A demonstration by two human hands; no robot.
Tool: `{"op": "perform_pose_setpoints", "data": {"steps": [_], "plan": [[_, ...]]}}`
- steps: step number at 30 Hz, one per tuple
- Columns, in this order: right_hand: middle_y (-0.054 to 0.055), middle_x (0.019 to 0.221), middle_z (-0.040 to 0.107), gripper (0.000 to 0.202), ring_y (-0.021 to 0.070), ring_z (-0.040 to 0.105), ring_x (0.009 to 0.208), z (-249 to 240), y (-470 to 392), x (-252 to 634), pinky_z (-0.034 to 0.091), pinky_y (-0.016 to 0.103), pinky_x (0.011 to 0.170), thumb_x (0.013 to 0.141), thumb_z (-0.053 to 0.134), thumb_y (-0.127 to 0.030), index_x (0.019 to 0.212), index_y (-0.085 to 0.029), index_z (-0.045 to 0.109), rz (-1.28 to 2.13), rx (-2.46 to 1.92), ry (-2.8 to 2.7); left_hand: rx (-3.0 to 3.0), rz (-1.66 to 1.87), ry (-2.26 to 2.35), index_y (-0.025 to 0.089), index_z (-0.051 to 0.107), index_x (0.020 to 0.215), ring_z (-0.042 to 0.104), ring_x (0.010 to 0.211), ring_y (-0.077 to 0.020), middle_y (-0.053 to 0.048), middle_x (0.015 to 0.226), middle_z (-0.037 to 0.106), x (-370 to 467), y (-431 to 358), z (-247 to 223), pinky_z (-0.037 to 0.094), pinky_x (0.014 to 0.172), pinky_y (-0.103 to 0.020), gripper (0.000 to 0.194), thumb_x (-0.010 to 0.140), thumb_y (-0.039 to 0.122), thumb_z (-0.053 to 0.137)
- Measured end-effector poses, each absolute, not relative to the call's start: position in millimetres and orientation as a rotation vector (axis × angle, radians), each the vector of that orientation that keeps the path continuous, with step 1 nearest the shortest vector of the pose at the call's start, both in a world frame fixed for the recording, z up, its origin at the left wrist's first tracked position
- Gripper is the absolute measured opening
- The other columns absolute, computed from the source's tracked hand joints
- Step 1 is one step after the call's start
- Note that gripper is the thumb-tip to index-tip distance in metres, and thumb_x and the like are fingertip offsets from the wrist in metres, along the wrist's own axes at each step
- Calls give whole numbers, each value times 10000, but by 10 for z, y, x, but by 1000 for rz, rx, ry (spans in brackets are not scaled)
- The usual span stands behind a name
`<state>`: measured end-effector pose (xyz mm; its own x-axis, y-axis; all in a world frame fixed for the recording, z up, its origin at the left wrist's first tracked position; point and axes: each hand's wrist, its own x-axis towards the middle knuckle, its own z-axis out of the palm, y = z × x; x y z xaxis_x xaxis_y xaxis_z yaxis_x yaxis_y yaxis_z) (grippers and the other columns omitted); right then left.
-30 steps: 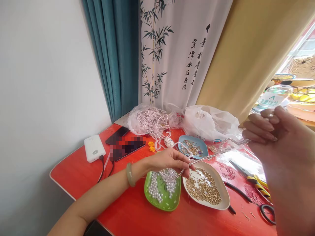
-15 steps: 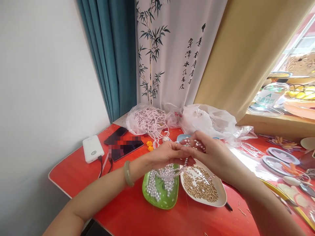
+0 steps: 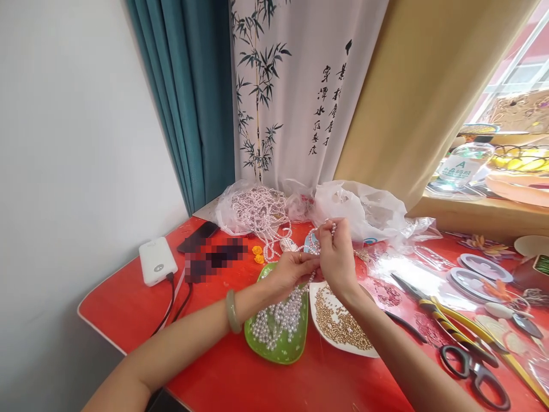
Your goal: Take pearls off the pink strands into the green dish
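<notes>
Though drawn out long a second ago, now gathered close between the two hands; listed here from left to right. Power bank (image 3: 158, 262), white, with dark cable attached. Phone (image 3: 199, 237), dark, flat on the red table (image 3: 206, 355). Jade-coloured bangle (image 3: 233, 312), worn on the left wrist. Orange flowers (image 3: 258, 254), two, small. Heap of pink bead strands (image 3: 259, 209), in clear plastic behind. Green dish (image 3: 283, 350), with loose pearl beads (image 3: 274, 323). Left hand (image 3: 288, 276): fingertips pinched nearly closed, apparently on the bead strand (image 3: 313, 277), with exact contact partly hidden. Bead strand: above and between the two dishes, looped up to the other hand. Right hand (image 3: 338, 258): brought in from far out at the right, now upright beside the left, with fingers curled closed on the strand near the top. Effect of the change: slack in place of tension, and short, close control of the beads. White dish (image 3: 368, 353), with gold beads (image 3: 343, 327). Yellow-handled pliers (image 3: 453, 327) and black-handled scissors (image 3: 477, 369), both untouched.
</notes>
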<state>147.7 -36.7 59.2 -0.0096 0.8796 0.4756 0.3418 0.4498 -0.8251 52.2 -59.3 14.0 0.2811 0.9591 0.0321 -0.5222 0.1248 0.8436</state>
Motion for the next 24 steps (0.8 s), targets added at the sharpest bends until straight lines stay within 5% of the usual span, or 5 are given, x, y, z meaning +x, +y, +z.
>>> {"op": "perform_pose_setpoints", "data": {"steps": [10, 24], "plan": [[-12, 715, 385, 42, 118, 394, 640, 570, -70, 1365, 349, 282, 647, 796, 337, -248, 787, -225, 303, 630, -982, -1419, 912, 1255, 722, 104, 670, 767, 535, 560, -84, -8, 596, 593, 402, -345, 137, 427, 618, -237, 350, 538, 361, 735], [-23, 674, 376, 74, 105, 395, 564, 596, 298, 1368, 323, 258, 522, 750, 328, -174, 766, -231, 283, 617, -896, -1303, 942, 1269, 783, 121, 685, 793, 514, 586, -72, -5, 631, 591, 320, -302, -27, 395, 663, -241, 311, 584, 350, 710]]}}
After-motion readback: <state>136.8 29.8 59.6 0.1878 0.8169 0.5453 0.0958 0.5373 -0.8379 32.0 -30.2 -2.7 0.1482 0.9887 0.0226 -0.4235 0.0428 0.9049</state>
